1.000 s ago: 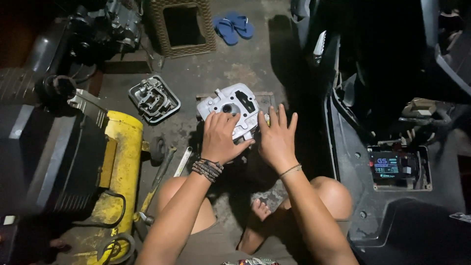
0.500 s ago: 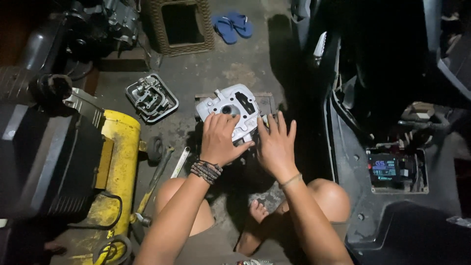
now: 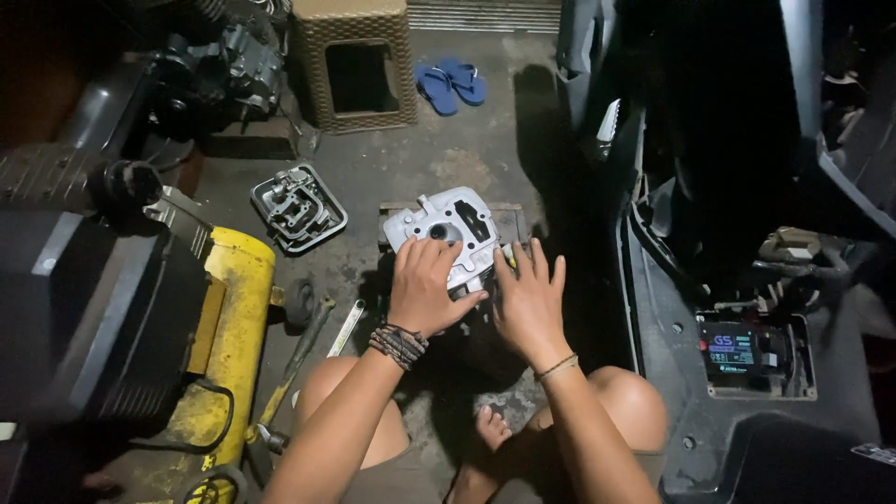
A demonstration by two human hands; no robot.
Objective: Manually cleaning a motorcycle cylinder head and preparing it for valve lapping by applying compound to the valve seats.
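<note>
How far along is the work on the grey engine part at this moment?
Done: the cylinder head is off any engine, on the floor; a separate metal cover lies aside. In hand: left hand and right hand press on it. Left: the wrench lies unused; nothing looks refitted.

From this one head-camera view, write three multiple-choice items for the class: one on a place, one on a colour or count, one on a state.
1. Where does the dark metal cover lie relative to the grey engine part?
A. To its left on the floor
B. On top of it
C. Inside the wicker stool

2. What colour are the sandals near the stool?
A. Red
B. Blue
C. White

3. How is the left hand placed?
A. Raised in the air
B. Holding the spanner
C. Resting on the engine part

Answers: 1 A, the cover sits apart on the concrete, left of the part. 2 B, both sandals are blue. 3 C, its fingers lie on the casting, with the right hand spread flat beside it.
</note>
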